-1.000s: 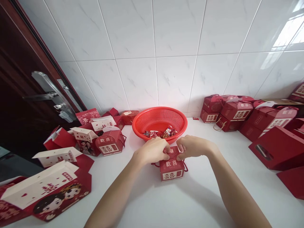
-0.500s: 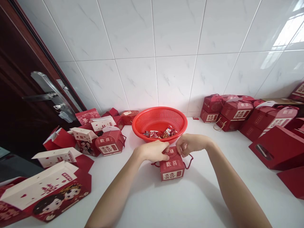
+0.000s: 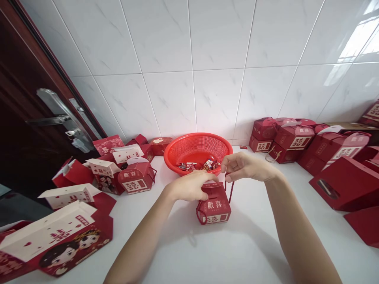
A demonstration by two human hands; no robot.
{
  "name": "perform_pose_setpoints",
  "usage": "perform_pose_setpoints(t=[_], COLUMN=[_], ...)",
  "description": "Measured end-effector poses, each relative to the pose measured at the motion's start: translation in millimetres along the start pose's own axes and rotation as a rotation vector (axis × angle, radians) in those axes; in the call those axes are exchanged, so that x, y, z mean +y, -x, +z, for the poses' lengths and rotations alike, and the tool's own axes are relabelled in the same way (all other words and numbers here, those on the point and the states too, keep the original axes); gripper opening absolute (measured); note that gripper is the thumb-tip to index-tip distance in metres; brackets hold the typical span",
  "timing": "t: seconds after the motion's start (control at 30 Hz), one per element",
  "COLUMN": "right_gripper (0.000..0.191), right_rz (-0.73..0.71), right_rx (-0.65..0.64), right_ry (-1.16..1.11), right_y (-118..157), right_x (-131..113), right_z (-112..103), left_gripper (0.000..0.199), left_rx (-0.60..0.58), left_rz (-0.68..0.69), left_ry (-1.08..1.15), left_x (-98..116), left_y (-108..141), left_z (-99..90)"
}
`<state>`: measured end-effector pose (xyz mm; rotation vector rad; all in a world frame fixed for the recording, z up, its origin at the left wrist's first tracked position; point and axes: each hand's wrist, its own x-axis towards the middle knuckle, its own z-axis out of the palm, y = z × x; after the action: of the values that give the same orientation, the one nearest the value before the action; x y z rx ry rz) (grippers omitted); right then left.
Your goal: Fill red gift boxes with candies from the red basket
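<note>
"Which step is in hand?"

"The cord handles, I'd judge. The right hand has the right cord pinched, drawn up in a loop beside the red box. The left hand is clamped on the box's top, thumb in front."

"And the left cord?"

"Drooping by the box's front left corner — neither hand seems to have it."

"Where does the box sit?"

"Upright on the worktop, just in front of the red basket with its wrapped sweets, well out from the worktop's far edge."

"What does the next move call for?"

"Probably a gentle pull on the right cord, up toward the top, with the left hand steadying the box. It looks like light card — a hard tug could drag or tip it. The left cord would then need lifting to match."
</note>
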<state>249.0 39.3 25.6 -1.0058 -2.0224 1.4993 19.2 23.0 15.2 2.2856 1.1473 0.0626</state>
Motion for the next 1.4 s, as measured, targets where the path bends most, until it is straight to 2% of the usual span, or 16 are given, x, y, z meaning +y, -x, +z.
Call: perform_pose_setpoints(t=[0.17,0.33,0.43,0.63,0.8,0.93,1.0,1.17,1.3,1.4], right_gripper=[0.028,0.025,0.025,0.027,0.022,0.005,0.005,0.008,0.005,0.008], right_rz=[-0.045,-0.105,-0.133,-0.123,-0.119,-0.101,-0.069,0.05,0.127,0.11], right_rx=[0.049,0.131,0.165,0.332,0.465,0.468,0.493,0.611,0.848,0.979], right_ry=[-0.013,-0.003,-0.009,0.182,0.327,0.436,0.484,0.54,0.47,0.372], right_y=[6.6,13.2,16.7,18.1,17.2,17.2,18.1,25.1,32.4,37.3], right_x=[-7.5,-14.4,-18.2,-22.9,-21.6,-19.3,-18.6,-17.6,-10.1,3.1], right_z=[4.6,11.2,16.3,28.3,37.5,39.6,36.1,14.1,-11.1,-32.0], left_gripper=[0.063,0.042,0.044,0.041,0.044,0.043,0.043,0.04,0.032,0.028], left_rx=[-0.002,0.222,0.277,0.273,0.303,0.391,0.401,0.447,0.493,0.512], left_rz=[0.04,0.086,0.122,0.356,0.45,0.461,0.435,0.414,0.366,0.308], left_ry=[0.363,0.677,0.773,0.86,0.83,0.752,0.736,0.6,0.456,0.436], left_x=[0.8,7.4,11.2,17.6,25.6,28.2,26.9,17.6,4.0,-11.4], left_y=[9.9,12.3,12.6,16.9,18.6,17.5,16.0,7.9,-5.0,-19.6], left_z=[-11.3,-13.8,-10.9,-2.1,4.5,6.9,7.6,7.9,5.7,5.6])
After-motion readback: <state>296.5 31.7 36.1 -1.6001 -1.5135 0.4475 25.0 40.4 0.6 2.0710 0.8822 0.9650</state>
